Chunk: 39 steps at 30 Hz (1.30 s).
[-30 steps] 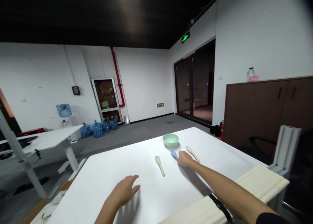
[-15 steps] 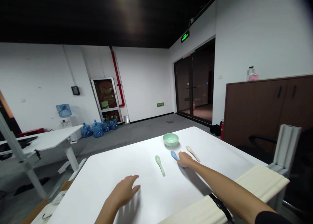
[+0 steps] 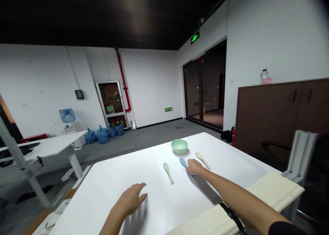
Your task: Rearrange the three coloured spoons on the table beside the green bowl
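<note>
My right hand [image 3: 195, 167] is closed around the handle of a blue spoon [image 3: 183, 162]; the spoon's bowl end sticks out past my fingers, and part of the handle is hidden. To the right of that hand lies a cream spoon [image 3: 203, 160]. A light green spoon [image 3: 168, 173] rests on the white table [image 3: 123, 171], between my two hands. Behind the spoons stands a green bowl [image 3: 179, 146], upright, its inside facing me. My left hand [image 3: 131, 198] hovers over the near left part of the table, thumb and fingers apart, holding nothing; the light green spoon is nearest to it.
Cream padded strips [image 3: 275, 190] run along the table's near right edge, beside a metal profile post [image 3: 299, 156]. A brown cabinet [image 3: 267, 115] stands at the right. Another white desk [image 3: 56, 146] is at the left, with several blue water bottles [image 3: 102, 135] on the floor beyond.
</note>
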{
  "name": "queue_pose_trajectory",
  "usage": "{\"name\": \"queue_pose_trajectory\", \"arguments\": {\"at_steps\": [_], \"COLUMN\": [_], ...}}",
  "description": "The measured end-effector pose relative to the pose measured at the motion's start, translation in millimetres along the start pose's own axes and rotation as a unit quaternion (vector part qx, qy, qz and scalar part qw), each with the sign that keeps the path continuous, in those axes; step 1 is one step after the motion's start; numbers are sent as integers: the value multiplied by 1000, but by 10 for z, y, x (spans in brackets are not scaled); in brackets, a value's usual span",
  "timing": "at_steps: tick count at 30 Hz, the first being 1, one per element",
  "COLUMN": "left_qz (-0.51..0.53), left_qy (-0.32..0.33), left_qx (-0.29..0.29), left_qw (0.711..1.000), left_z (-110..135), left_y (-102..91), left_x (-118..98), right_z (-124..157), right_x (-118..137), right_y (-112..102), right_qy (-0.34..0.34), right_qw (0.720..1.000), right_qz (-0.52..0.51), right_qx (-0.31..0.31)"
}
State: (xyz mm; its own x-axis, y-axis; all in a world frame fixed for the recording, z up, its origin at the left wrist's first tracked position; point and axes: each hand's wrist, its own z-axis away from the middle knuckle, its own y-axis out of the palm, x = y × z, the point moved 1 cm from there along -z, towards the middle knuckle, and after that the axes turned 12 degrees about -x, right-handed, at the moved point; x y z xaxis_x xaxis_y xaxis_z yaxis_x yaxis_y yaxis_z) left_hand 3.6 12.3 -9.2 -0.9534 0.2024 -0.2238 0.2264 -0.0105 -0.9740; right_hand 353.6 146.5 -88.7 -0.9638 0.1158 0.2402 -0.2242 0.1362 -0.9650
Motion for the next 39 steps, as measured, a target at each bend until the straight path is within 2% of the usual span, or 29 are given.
{"name": "queue_pose_trajectory", "arguments": {"at_steps": [5, 11, 15, 18, 22, 26, 31, 35, 39], "left_qz": [1, 5, 2, 1, 4, 11, 6, 8, 10], "left_qy": [-1, 1, 3, 3, 1, -2, -2, -4, 0], "left_qx": [-2, -2, -3, -1, -2, -8, 0, -3, -4], "left_qw": [1000, 1000, 1000, 1000, 1000, 1000, 1000, 1000, 1000], "left_z": [-2, -9, 0, 10, 20, 14, 7, 8, 6], "left_y": [1, 27, 26, 9, -6, 6, 26, 30, 22], "left_x": [5, 18, 12, -3, -16, -1, 23, 26, 10], "right_z": [36, 106, 186, 274, 379, 436, 445, 383, 201], "right_x": [49, 145, 85, -25, -214, -386, -463, -449, -486], "right_y": [-95, -477, -727, -827, -815, -680, -559, -632, -798], "right_qy": [-29, -56, -122, -170, -164, -144, -145, -150, -110], "right_qw": [999, 995, 983, 971, 974, 981, 982, 976, 981], "right_qz": [10, -18, -78, -104, -85, -64, -62, -87, -77], "right_qx": [-24, -83, -111, -129, -128, -116, -108, -129, -142]}}
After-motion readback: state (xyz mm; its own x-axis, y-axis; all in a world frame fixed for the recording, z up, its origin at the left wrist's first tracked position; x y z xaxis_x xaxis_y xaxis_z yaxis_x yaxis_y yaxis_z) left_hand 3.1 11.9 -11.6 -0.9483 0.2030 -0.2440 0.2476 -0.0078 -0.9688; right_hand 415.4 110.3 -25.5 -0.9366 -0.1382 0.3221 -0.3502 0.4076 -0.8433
